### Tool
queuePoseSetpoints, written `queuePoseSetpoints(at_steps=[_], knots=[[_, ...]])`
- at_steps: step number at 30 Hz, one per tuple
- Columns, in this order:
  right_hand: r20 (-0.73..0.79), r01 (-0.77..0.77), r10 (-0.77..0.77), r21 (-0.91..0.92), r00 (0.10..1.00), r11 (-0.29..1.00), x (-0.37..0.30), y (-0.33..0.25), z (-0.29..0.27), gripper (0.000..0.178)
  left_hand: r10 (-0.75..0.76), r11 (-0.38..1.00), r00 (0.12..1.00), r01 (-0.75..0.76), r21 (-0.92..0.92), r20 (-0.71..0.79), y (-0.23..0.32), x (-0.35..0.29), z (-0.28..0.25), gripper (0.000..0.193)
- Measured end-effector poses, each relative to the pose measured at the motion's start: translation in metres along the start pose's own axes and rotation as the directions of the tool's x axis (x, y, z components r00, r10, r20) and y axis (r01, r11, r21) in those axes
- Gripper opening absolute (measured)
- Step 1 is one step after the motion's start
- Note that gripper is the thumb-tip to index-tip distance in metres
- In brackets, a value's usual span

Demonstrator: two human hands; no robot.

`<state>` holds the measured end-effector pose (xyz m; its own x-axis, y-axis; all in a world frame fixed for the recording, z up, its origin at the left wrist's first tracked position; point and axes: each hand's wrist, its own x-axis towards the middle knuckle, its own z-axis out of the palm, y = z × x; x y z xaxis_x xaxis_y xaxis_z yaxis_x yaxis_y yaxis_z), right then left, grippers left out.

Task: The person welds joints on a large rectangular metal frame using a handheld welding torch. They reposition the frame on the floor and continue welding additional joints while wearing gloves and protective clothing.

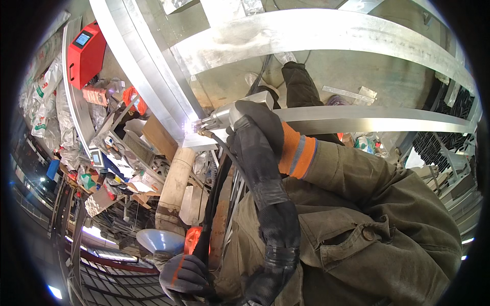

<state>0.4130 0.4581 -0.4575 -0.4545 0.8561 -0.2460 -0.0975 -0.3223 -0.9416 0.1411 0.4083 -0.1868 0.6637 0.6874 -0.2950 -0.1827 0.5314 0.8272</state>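
Across the far side and toward the right, a broad curved metal beam (306, 33) spans the floor; a ribbed metal profile (143, 56) runs from the far left down to a corner where a narrower rail (377, 113) ends. If these parts are not clamped, heat could pull the corner out of line, and the pale round post (173, 178) just beneath it might roll or scorch. A thick black hose (270, 194) hangs nearer, along the olive jacket; its weight could drag the aim sideways, spoiling the bead. Brown cardboard (159, 137) stands just left of the corner, where flying sparks could set it smouldering. The gloved right hand (263, 127) has its grip closed around the metal torch (224, 115), whose nozzle is at the corner, right of the profile; a slight wrist tremor might burn through the thin edge. Near left, the gloved left hand (186, 275) has curled fingers beside a dark cable, but I cannot tell whether its grip holds anything. Smallest is the violet-white glow (190, 126) at the nozzle, bright enough to hide the seam, so a wandering tip could go unnoticed.
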Motion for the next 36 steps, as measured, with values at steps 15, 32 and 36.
queuePoseSetpoints(at_steps=[15,32,36], knots=[[0.041,-0.051,0.044,0.200,0.998,0.978,0.000,-0.002,-0.004,0.045,0.123,0.992,0.991,-0.123,0.009,-0.053,-0.001,0.027,0.002,0.050],[0.158,-0.301,0.258,0.416,0.953,0.858,0.002,0.002,0.001,0.046,0.114,0.993,0.993,-0.113,0.021,-0.044,-0.001,0.015,0.002,0.059],[0.007,0.018,-0.019,0.075,1.000,0.997,0.004,-0.001,0.001,0.048,0.131,0.991,0.988,-0.130,0.022,-0.078,-0.003,0.015,0.005,0.059]])
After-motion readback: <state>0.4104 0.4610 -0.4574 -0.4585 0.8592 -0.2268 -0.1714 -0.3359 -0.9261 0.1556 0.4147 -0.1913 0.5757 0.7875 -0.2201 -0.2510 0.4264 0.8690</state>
